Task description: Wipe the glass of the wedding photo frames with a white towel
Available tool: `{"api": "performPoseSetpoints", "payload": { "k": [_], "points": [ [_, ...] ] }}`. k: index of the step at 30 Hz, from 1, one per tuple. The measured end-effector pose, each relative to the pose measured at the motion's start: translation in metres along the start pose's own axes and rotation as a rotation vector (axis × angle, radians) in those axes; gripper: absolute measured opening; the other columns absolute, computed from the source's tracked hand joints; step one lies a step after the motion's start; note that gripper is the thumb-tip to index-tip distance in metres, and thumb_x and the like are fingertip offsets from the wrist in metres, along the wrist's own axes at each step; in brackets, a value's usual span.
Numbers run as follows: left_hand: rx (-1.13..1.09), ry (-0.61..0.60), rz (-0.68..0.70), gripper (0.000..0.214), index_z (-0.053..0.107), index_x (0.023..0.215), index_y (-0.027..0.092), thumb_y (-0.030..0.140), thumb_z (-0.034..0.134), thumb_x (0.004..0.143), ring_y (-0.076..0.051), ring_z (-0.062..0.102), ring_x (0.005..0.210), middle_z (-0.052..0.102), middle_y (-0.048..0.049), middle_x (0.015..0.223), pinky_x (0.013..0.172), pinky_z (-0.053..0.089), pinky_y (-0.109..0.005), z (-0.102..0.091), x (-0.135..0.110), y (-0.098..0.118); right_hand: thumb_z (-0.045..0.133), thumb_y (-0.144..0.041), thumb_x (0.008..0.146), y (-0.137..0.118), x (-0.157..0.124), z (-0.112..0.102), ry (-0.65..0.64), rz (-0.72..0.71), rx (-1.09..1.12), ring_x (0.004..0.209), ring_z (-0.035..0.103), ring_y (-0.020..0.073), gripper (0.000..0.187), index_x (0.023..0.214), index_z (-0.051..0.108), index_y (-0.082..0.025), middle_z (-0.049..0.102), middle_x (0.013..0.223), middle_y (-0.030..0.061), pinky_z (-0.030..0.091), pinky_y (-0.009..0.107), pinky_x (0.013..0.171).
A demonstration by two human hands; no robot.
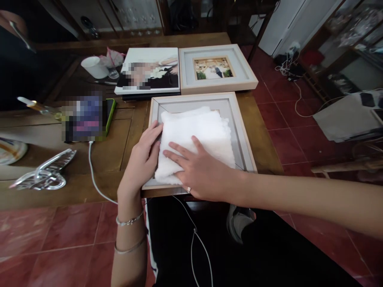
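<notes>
A folded white fluffy cloth (197, 123) lies over the middle of a light wooden picture frame (242, 131) with a grey mat, at the table's front edge. My right hand (203, 169) rests flat on the cloth with its fingers spread, a ring on one finger. Along the cloth's left side my left hand (143, 155) lies over the frame's edge, fingers stretched out and thumb apart, touching the cloth. Whatever is under the cloth is mostly hidden.
Behind are a second picture frame (206, 81) with a photo and a large photo panel (158, 59). Left stand a white cup (95, 67), a phone (89, 115) on a white cable (95, 175), and a shiny silver chain-like object (48, 171). A person's arm (12, 22) shows top left.
</notes>
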State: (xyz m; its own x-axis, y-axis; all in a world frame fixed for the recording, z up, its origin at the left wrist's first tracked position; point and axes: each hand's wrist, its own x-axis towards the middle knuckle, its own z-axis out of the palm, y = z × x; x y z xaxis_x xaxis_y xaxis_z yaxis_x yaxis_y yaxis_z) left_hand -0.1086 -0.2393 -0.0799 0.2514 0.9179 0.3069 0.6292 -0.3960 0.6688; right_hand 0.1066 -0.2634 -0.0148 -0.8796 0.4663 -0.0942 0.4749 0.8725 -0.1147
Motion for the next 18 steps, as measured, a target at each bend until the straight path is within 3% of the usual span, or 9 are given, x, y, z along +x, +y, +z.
{"api": "performPoseSetpoints", "payload": {
  "k": [5,11,14,18],
  "points": [
    [-0.001,-0.013,0.027,0.047,0.054,0.152,0.023,0.031,0.047,0.106,-0.028,0.038,0.156,0.05,-0.0106,0.161,0.13,0.028,-0.054,-0.001,0.001,0.003,0.068,-0.018,0.085,0.001,-0.038,-0.013,-0.192,0.132,0.037,0.156,0.032,0.0406,0.04,0.125,0.076,-0.018,0.035,0.165,0.0209,0.032,0.081,0.112],
    [-0.007,-0.03,0.011,0.048,0.054,0.152,0.024,0.027,0.046,0.105,-0.027,0.037,0.156,0.051,-0.0091,0.161,0.131,0.028,-0.053,-0.003,0.001,0.005,0.064,-0.01,0.072,0.023,-0.091,-0.018,-0.09,0.239,0.034,0.145,0.051,0.0379,0.031,0.094,0.081,-0.025,0.051,0.157,0.0108,0.043,0.069,0.113],
    [-0.007,-0.033,0.015,0.048,0.055,0.152,0.029,0.025,0.045,0.105,-0.026,0.037,0.156,0.052,-0.0046,0.16,0.131,0.028,-0.052,-0.003,0.001,0.005,0.06,-0.009,0.074,0.039,-0.094,-0.016,-0.08,0.217,0.028,0.148,0.047,0.037,0.04,0.104,0.08,-0.027,0.05,0.159,0.0058,0.038,0.071,0.117],
    [-0.001,-0.039,0.052,0.049,0.054,0.152,0.028,0.022,0.043,0.104,-0.026,0.036,0.157,0.053,-0.004,0.16,0.132,0.027,-0.053,-0.002,0.001,0.003,0.058,-0.013,0.086,0.073,-0.075,-0.007,0.017,0.256,-0.059,0.157,0.03,0.0412,0.047,0.128,0.074,-0.026,0.038,0.167,0.0086,0.022,0.076,0.122]
  ]
}}
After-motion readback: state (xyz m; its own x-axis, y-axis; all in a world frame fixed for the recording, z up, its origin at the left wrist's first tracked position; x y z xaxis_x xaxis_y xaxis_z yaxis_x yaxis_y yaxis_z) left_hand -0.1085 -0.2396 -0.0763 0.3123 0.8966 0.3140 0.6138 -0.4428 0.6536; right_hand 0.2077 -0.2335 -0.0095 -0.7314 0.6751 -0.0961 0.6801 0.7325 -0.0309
